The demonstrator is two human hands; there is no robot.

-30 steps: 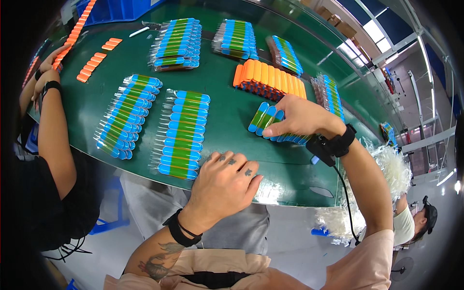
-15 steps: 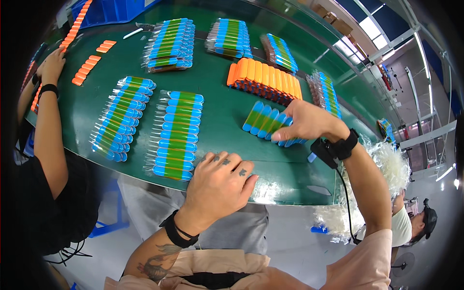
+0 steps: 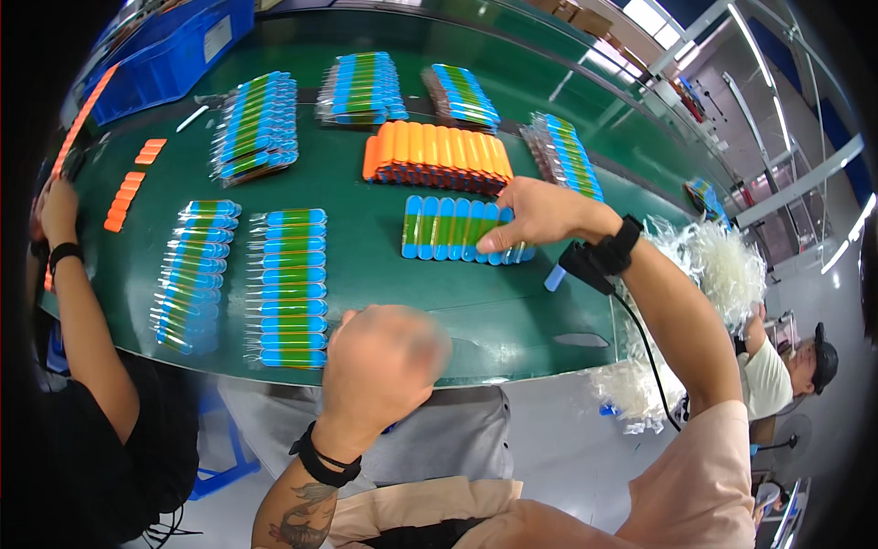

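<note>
Row of flat, round-ended blue-and-green strips: centre of the frame, its right end under the bare right hand; uneven pressure there might fan the strips out of line

Right-hand hold: thumb laid across the strips, most fingers hidden, so I cannot tell whether they grip

Stack of glossy, round-ended orange pieces: just above that row; a knuckle catching its lower edge could topple it

Boxy black wrist device: right of centre, near the row's end; a low wrist might drag it into the strips

Bare left hand: lower centre, blurred, finger spread unclear; a careless sweep could skew the column of blue-and-green strips beside it
</note>
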